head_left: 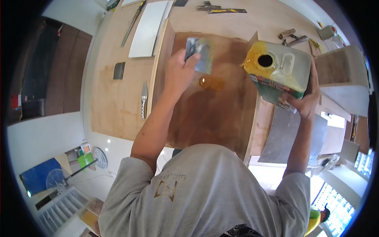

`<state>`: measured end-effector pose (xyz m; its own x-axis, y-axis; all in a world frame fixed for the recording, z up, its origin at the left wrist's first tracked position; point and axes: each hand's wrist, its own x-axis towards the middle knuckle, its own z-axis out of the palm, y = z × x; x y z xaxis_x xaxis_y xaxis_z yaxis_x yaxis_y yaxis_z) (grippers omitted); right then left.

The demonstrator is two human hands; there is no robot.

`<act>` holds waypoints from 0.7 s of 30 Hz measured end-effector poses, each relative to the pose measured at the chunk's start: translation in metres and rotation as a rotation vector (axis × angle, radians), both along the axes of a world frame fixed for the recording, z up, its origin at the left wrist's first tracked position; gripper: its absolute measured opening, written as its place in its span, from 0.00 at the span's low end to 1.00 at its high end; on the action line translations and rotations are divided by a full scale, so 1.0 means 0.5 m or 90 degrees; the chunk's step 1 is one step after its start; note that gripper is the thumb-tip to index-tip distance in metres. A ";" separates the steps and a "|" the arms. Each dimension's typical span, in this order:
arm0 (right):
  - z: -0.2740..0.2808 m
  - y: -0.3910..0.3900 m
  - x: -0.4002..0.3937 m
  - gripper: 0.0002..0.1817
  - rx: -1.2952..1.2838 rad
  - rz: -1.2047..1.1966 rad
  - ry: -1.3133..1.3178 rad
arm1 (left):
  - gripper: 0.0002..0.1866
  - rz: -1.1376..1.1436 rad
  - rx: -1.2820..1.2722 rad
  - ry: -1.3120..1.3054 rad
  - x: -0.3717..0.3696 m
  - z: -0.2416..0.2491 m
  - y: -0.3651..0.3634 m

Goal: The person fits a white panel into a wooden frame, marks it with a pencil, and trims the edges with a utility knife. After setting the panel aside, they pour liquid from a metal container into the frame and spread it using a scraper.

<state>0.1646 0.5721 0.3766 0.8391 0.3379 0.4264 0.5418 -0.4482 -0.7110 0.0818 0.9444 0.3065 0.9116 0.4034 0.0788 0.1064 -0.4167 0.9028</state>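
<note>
My left hand (182,73) grips a flat spreader (202,57), blurred by motion, over the brown-coated wooden panel (205,118). Just below the spreader, a small pool of amber glue (211,83) glistens on the panel. On the other side, my right hand (307,96) holds a rectangular metal tin (294,65) by its side and base. The tin is tilted, so its top and round open spout face me. Yellow glue coats the corner around the spout. Raised wooden side boards (252,114) border the panel.
Left of the panel lie a chisel-like tool (144,100), a dark square piece (119,71), a white board (148,31) and a long file-like tool (133,23). Hammers (292,37) rest behind the tin. A grey sheet (279,136) is at right. Another person (318,219) appears lower right.
</note>
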 end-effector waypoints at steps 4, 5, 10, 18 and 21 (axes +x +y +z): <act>0.007 0.011 -0.055 0.68 -0.174 -0.051 -0.086 | 0.15 -0.120 -0.506 -0.013 -0.004 0.047 -0.008; 0.010 0.009 -0.072 0.69 -0.161 -0.039 -0.075 | 0.13 -0.166 -0.629 0.014 -0.010 0.041 -0.007; 0.038 0.028 -0.150 0.67 -0.115 -0.043 -0.001 | 0.11 -0.320 -0.979 0.156 -0.051 -0.050 -0.040; 0.031 0.020 -0.203 0.67 -0.098 -0.103 -0.024 | 0.13 -0.167 -0.106 0.238 -0.089 -0.294 -0.098; 0.010 -0.046 -0.215 0.62 -0.062 -0.176 -0.015 | 0.15 -0.007 0.170 0.248 -0.121 -0.267 -0.046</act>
<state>0.0570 0.5488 0.3814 0.8950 0.1379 0.4242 0.4058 -0.6465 -0.6460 0.0211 0.9216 0.1730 0.8977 0.4061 -0.1707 0.4107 -0.6315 0.6577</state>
